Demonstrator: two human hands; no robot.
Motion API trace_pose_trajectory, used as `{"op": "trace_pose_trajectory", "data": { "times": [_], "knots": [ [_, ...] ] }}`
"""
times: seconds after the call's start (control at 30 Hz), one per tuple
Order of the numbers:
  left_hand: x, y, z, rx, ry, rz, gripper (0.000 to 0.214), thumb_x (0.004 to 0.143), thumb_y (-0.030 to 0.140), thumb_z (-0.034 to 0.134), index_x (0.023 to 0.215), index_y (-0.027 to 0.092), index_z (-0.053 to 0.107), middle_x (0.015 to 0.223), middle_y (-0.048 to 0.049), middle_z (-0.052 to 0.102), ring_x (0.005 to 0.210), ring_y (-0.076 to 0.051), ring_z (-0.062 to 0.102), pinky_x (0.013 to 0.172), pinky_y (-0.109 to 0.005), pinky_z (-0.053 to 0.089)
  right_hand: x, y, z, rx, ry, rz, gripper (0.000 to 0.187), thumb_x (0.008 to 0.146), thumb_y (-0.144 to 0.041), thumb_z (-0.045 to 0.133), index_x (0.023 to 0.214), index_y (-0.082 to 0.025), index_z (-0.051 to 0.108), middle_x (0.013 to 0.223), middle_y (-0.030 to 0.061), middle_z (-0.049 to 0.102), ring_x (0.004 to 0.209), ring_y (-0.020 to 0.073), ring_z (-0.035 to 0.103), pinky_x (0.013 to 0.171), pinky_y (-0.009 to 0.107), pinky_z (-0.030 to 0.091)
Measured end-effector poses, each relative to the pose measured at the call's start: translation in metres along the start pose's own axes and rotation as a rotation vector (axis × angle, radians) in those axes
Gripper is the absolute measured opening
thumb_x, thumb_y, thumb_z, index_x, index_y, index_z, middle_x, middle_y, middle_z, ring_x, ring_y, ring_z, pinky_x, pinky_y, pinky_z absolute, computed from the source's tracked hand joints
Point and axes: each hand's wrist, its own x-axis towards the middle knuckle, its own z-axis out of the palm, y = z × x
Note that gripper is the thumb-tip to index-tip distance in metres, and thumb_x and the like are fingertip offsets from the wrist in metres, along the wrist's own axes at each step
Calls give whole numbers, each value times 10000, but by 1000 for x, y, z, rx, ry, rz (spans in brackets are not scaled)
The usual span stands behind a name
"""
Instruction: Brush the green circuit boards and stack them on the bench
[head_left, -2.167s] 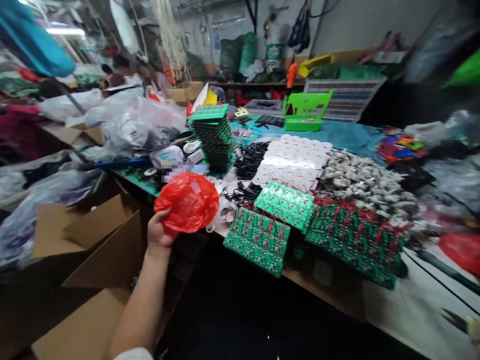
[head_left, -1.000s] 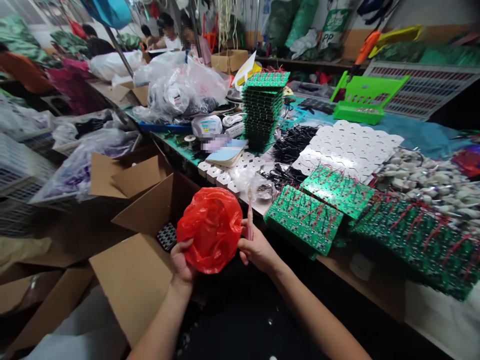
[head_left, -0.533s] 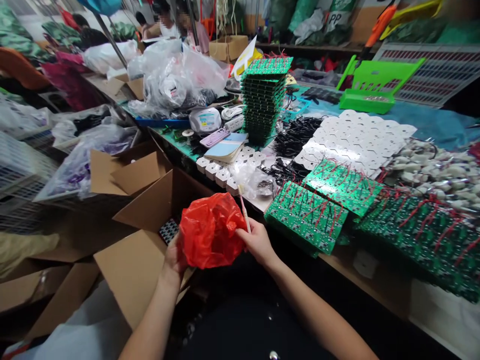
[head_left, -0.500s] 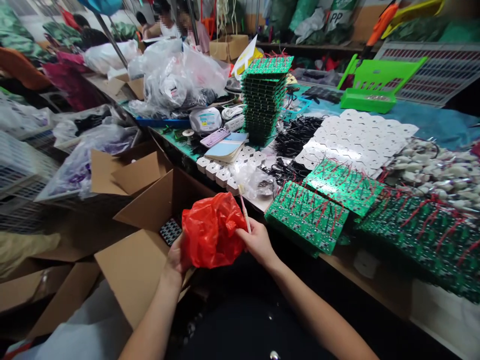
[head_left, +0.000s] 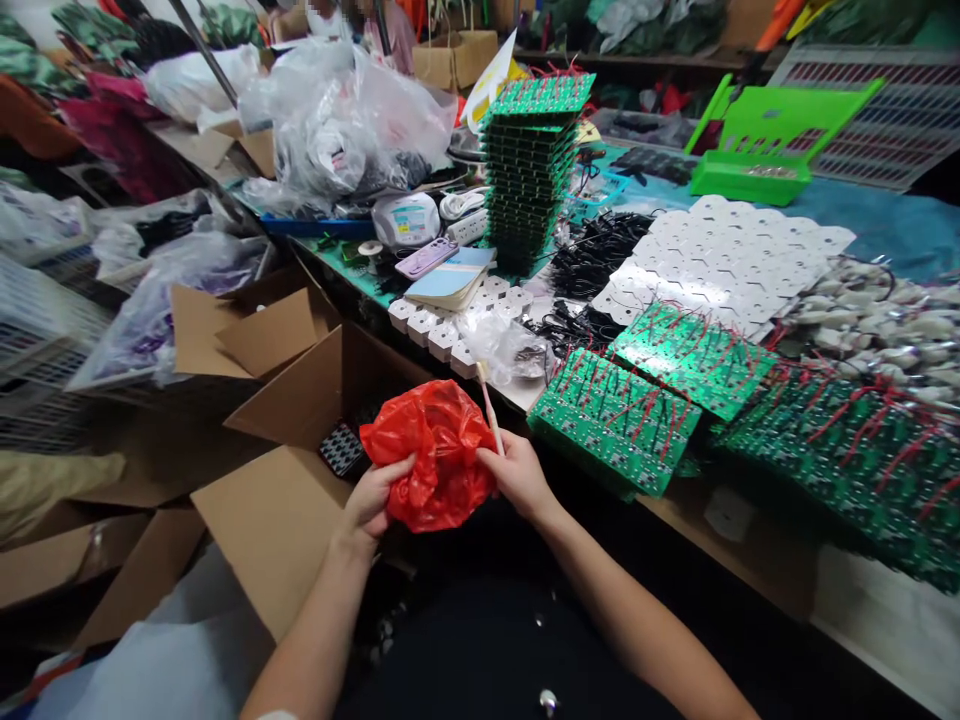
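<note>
Between my two hands is a crumpled red plastic bag [head_left: 439, 455], its opening turned up toward me. My left hand [head_left: 373, 500] pinches the bag's left edge, thumb on top. With my right hand [head_left: 517, 470] I grip its right side, and the same hand also holds a toothbrush [head_left: 490, 405] that stands up with its bristles at the top. What lies inside the bag, if anything, I cannot make out. Just left of the bag, an open cardboard box [head_left: 277, 540] contains a dark circuit board panel [head_left: 342, 448].
Stacked green circuit boards [head_left: 615, 420] with red wires line the bench's near edge. A tall board stack [head_left: 529, 180] stands farther back. White perforated panels [head_left: 720, 255], black cables [head_left: 600, 250], a notebook [head_left: 452, 278] and a phone [head_left: 426, 258] lie around. People sit at the back.
My left hand has shifted from the bag's outer side to a pinch on its edge, thumb now over it. The bag has spread a little. My view has tilted slightly down.
</note>
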Motion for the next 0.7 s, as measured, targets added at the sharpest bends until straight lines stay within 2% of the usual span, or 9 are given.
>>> {"op": "trace_pose_trajectory", "data": {
  "times": [0.1, 0.23, 0.33, 0.4, 0.47, 0.57, 0.63, 0.7],
  "knots": [
    [7, 4, -3, -101, -23, 9, 360, 914, 141, 579, 1260, 65, 636, 1072, -169, 758, 1001, -286, 733, 968, -425, 569, 2, 5, -5, 6, -36, 18, 212, 716, -394, 574, 775, -191, 588, 498, -57, 533, 340, 101, 430, 325, 222, 360],
    [14, 3, -11, -229, -185, -106, 411, 1006, 256, 429, 1343, 87, 591, 1183, -166, 725, 1161, -286, 664, 1087, -446, 474, 5, 18, -11, -44, -21, 0, 195, 748, -379, 528, 787, -197, 586, 474, -66, 500, 334, 94, 402, 329, 212, 342],
    [18, -2, -14, -316, -321, -178, 477, 1031, 314, 322, 1385, 105, 565, 1242, -154, 699, 1241, -284, 608, 1145, -454, 402, 8, 28, -13, -131, 20, -50, 195, 795, -366, 514, 759, -199, 609, 516, -37, 538, 429, 116, 483, 408, 220, 400],
    [21, -5, -13, -338, -353, -195, 489, 1033, 314, 302, 1383, 101, 569, 1247, -154, 696, 1257, -281, 595, 1161, -453, 378, 6, 31, -17, -191, 55, -93, 210, 819, -371, 535, 739, -200, 625, 611, 1, 609, 574, 153, 576, 541, 259, 488],
    [24, -5, -13, -337, -347, -199, 491, 1031, 314, 303, 1354, 84, 594, 1230, -164, 702, 1252, -282, 600, 1161, -453, 379, -2, 31, -24, -259, 91, -154, 210, 844, -377, 563, 847, -196, 671, 821, 48, 700, 792, 207, 653, 742, 329, 541],
    [30, -5, -15, -334, -328, -184, 495, 1028, 327, 313, 1303, 67, 632, 1203, -180, 711, 1242, -289, 608, 1146, -454, 397, -27, 29, -40, -449, 167, -289, 337, 926, -387, 539, 1178, -192, 648, 1166, 103, 702, 1099, 258, 648, 956, 389, 505],
    [35, -5, -18, -341, -338, -183, 492, 1027, 313, 306, 1290, 70, 643, 1196, -180, 714, 1239, -288, 610, 1142, -452, 403, -48, 28, -49, -592, 189, -391, 380, 989, -359, 467, 1303, -186, 592, 1251, 118, 673, 1164, 247, 633, 976, 369, 502],
    [39, -7, -20, -344, -356, -190, 494, 1026, 290, 288, 1283, 74, 650, 1188, -173, 718, 1233, -280, 614, 1142, -444, 403, -64, 27, -54, -681, 162, -469, 379, 1019, -297, 415, 1349, -186, 566, 1208, 111, 684, 1088, 212, 665, 919, 322, 526]
  ]
}}
